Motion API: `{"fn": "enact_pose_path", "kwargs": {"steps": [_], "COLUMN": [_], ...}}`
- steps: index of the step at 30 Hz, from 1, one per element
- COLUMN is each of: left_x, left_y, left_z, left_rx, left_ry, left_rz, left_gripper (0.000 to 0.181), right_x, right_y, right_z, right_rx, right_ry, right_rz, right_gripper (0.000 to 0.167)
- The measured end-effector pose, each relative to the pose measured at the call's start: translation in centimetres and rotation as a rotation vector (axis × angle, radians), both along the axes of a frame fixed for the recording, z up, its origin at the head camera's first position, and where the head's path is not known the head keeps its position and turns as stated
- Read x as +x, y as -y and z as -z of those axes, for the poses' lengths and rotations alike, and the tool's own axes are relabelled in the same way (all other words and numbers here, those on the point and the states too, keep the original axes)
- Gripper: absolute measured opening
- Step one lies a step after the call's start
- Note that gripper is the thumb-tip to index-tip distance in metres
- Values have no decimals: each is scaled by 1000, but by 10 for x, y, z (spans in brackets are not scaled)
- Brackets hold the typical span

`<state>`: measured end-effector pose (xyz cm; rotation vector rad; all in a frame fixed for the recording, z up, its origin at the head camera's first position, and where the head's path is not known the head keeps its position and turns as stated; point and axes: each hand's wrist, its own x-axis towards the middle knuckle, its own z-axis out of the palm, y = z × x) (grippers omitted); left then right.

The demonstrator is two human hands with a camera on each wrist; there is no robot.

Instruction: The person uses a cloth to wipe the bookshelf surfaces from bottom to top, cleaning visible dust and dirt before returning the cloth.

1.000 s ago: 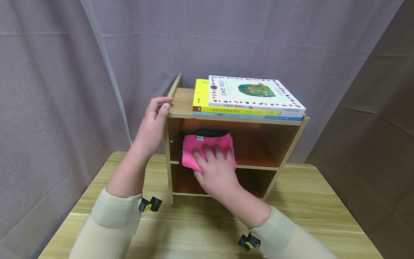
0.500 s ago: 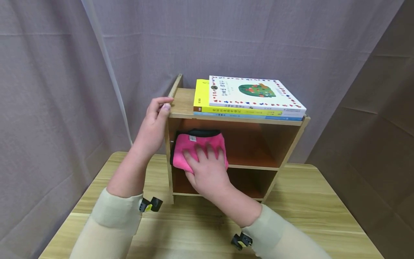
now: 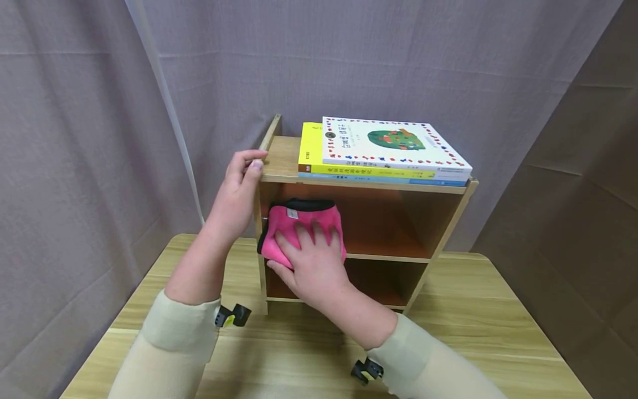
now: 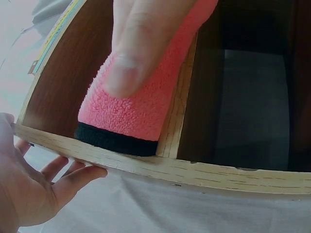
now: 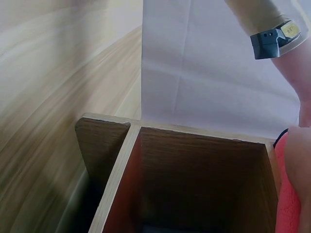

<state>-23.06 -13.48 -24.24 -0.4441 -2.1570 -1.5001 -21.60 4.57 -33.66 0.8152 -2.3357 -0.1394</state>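
A small wooden bookshelf [image 3: 349, 257] stands on the table. My left hand [image 3: 235, 191] holds its top left corner, fingers over the side panel and thumb on the top board. In the left wrist view, several fingers of that hand lie along the panel's outer side. My right hand [image 3: 314, 263] presses a pink cloth [image 3: 279, 224] with fingers spread over it. The cloth, with black trim and a white label, lies in the upper compartment at the left, over the middle board's front edge. Its black trim meets the left side panel. The right palm's underside is hidden.
Several books, the top one white [image 3: 394, 141] above a yellow one [image 3: 310, 147], lie stacked on the top board. A lower compartment [image 3: 374, 282] opens beneath the middle board. Grey curtains [image 3: 324, 61] hang behind the wooden table [image 3: 473, 310].
My right hand has slid the pink cloth leftward across the upper compartment to the left side panel. My left hand stays on the bookshelf corner.
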Motion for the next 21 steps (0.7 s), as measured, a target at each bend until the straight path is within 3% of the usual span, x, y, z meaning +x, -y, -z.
{"fn": "enact_pose_path", "kwargs": {"steps": [3, 10, 21], "left_x": [0, -2, -2], "left_y": [1, 1, 0], "left_z": [0, 0, -1], "left_rx": [6, 19, 25], "left_ry": [-5, -16, -13], "left_rz": [6, 20, 7], "left_gripper": [45, 42, 41], "right_x": [0, -3, -5], "right_y": [1, -1, -2], "right_z": [-1, 1, 0], "right_rx": [-9, -97, -253], "right_ry": [-1, -105, -146], "right_rz": [6, -62, -101], "right_gripper": [58, 44, 29]}}
